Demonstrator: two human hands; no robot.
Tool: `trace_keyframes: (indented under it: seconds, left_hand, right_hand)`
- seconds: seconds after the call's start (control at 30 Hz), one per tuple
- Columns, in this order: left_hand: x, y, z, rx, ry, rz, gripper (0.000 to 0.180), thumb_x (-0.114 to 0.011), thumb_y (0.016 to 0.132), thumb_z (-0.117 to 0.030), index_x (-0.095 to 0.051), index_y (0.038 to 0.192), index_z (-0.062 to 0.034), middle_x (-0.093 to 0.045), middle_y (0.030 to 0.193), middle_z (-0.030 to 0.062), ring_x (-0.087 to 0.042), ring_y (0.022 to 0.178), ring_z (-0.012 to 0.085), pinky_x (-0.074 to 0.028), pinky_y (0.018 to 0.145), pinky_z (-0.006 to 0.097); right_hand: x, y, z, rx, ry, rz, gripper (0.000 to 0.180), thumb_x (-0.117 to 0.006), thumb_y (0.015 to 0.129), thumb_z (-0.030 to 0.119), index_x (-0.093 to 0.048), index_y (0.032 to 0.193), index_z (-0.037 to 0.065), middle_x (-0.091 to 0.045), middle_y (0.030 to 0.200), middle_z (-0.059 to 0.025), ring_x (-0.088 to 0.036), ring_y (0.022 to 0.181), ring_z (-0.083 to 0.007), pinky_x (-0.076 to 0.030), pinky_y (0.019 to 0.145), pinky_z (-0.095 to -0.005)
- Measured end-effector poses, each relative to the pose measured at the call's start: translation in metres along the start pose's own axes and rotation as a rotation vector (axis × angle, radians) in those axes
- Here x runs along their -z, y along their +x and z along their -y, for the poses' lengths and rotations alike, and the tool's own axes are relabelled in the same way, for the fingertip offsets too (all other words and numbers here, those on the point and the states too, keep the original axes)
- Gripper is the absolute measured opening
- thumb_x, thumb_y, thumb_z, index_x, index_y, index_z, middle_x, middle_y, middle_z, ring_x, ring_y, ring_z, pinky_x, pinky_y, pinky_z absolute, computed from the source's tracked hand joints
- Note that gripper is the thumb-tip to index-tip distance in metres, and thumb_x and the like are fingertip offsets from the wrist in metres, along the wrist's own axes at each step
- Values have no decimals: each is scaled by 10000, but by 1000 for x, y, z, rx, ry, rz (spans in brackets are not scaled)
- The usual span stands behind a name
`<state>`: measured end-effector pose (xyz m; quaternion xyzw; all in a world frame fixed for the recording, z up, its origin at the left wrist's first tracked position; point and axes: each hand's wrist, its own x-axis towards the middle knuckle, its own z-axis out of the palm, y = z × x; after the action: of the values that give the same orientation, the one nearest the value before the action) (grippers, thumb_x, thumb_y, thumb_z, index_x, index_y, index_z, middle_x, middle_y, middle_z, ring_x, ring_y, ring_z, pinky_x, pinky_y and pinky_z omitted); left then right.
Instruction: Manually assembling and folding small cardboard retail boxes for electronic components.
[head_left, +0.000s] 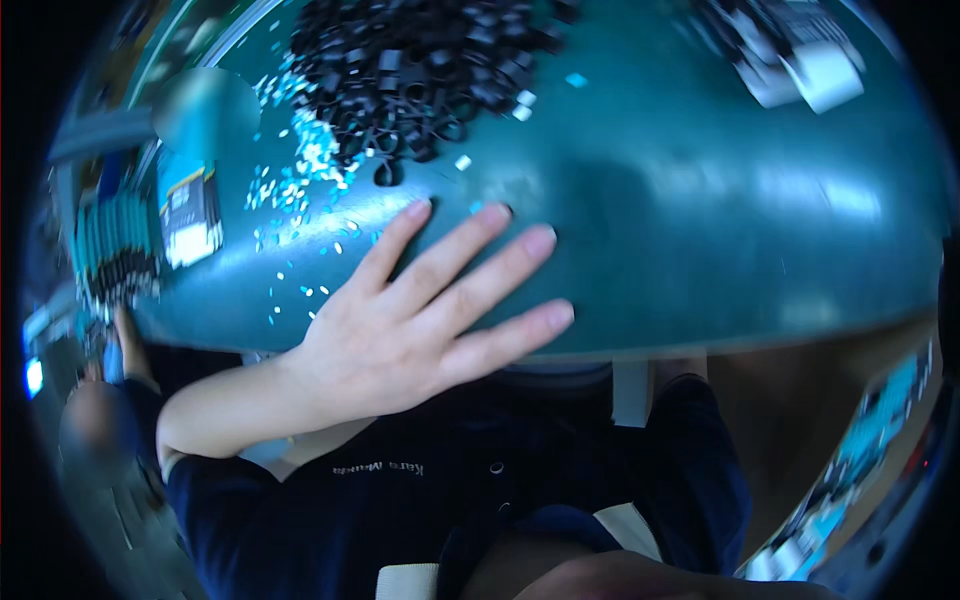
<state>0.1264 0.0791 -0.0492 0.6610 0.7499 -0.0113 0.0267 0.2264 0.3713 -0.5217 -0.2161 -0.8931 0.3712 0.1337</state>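
Note:
My left hand (pixel 415 320) lies palm down with its fingers spread at the front edge of a dark green table (pixel 700 230). It holds nothing. Its fingertips point toward a heap of small black ring-shaped parts (pixel 420 70) at the back of the table, and they stop short of the heap. Several tiny pale blue chips (pixel 300 190) are scattered left of the fingers. A blurred skin-coloured shape (pixel 620 580) at the lower edge may be my right hand; its fingers cannot be made out.
A labelled box (pixel 190 210) stands at the table's left end beside a rack of teal parts (pixel 115 245). White packets (pixel 810 70) lie at the back right. Another person (pixel 100 420) is at the left, blurred.

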Motion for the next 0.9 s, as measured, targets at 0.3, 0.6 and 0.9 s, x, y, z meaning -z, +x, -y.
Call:
trace_keyframes:
  seconds: [0.3, 0.6, 0.9]
  left_hand:
    - [-13, 4, -5, -2, -50, -65, 484, -562, 884, -304, -401, 1339, -334, -434, 1366, 58, -442, 1227, 278, -277, 1043, 556]
    - [-21, 9, -2, -14, -22, -166, 474, -514, 919, -260, -354, 1364, -242, -433, 1369, 90, -468, 1206, 289, -355, 997, 513]
    - [-21, 6, -2, -13, -14, -169, 475, -537, 907, -243, -375, 1353, -266, -438, 1368, 85, -462, 1217, 294, -344, 1005, 519]
  right_hand:
    - [-171, 91, 107, 298, 336, 390, 198, -636, 745, 123, -669, 893, -6, -648, 920, -197, -639, 854, -326, -505, 772, -375]
    - [-209, 54, 173, 351, 483, 570, 189, -639, 743, 124, -673, 877, -5, -652, 895, -193, -643, 835, -326, -508, 764, -373]
    - [-169, -29, 123, 164, 423, 686, 179, -642, 741, 125, -676, 860, -5, -655, 871, -189, -646, 817, -326, -512, 756, -372]
